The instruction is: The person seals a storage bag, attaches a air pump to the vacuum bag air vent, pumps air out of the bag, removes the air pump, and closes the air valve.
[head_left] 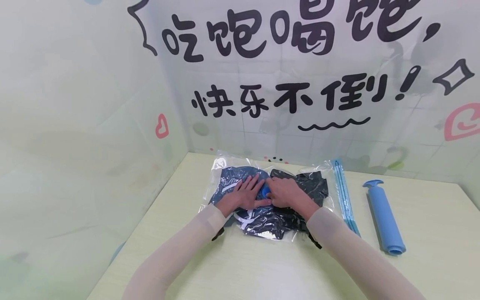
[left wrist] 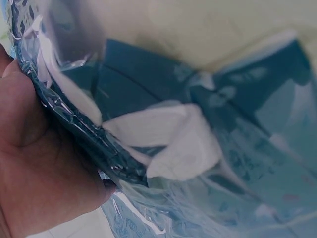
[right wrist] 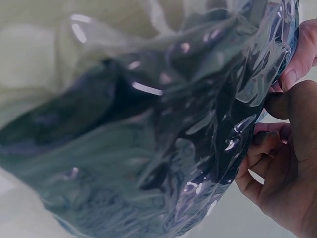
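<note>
A clear vacuum storage bag point(head_left: 300, 166) lies flat on the table with folded clothes inside, blue fabric point(head_left: 240, 171) on the left and black fabric point(head_left: 316, 183) on the right. My left hand point(head_left: 248, 195) rests on the bag with its fingers spread and straight. Beside it, my right hand point(head_left: 283, 193) has curled fingers and thumb at the round blue valve cap point(head_left: 266, 191), gripping it and partly covering it. In the left wrist view, a white strip point(left wrist: 188, 144) shows through the plastic. Wrinkled film point(right wrist: 198, 129) over dark cloth fills the right wrist view.
A blue hand pump point(head_left: 386, 221) lies on the table to the right. The bag's blue zip edge point(head_left: 343, 191) runs along its right side. Behind the table point(head_left: 262, 266) stands a printed wall sheet point(head_left: 262, 137) with black lettering.
</note>
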The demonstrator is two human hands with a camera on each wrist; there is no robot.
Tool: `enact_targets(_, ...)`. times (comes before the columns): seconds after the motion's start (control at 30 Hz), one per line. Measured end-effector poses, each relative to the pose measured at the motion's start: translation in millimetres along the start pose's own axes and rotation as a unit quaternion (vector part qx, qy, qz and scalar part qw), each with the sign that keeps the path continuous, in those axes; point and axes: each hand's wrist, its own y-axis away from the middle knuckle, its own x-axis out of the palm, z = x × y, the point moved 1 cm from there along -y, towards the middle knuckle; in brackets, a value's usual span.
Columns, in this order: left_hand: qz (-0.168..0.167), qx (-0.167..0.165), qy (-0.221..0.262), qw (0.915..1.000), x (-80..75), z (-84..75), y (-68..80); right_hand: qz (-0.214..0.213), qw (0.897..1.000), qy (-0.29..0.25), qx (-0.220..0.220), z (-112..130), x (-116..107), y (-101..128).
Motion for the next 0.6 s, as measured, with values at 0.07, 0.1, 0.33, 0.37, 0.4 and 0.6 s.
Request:
enact_targets(0.07,0.001,-0.002,0.003,1.0000,-0.7,-0.5,0.6,-0.001,1.000,-0.001,0.002,-0.2,0.0,0.4)
enact_targets(0.1,0.001,-0.002,0.003,1.0000,-0.9,-0.6,0.6,-0.002,1.000,-0.001,0.004,-0.3,0.1,0.5)
enact_targets(0.33,-0.005,-0.002,-0.009,0.9999,-0.1,0.0,-0.3,-0.005,1.000,-0.003,0.013,-0.2,1.1,1.0)
enact_targets(0.37,-0.004,-0.002,-0.011,0.9999,0.2,0.2,-0.6,-0.006,1.000,-0.005,0.014,-0.2,1.5,1.2)
enact_targets(0.4,-0.004,-0.002,-0.012,0.9999,0.3,0.3,-0.9,-0.008,1.000,-0.008,0.015,-0.3,1.8,1.6)
enact_targets(0.6,0.002,-0.003,-0.009,1.0000,1.1,1.1,-2.5,-0.033,0.999,-0.023,0.021,0.0,4.7,7.6)
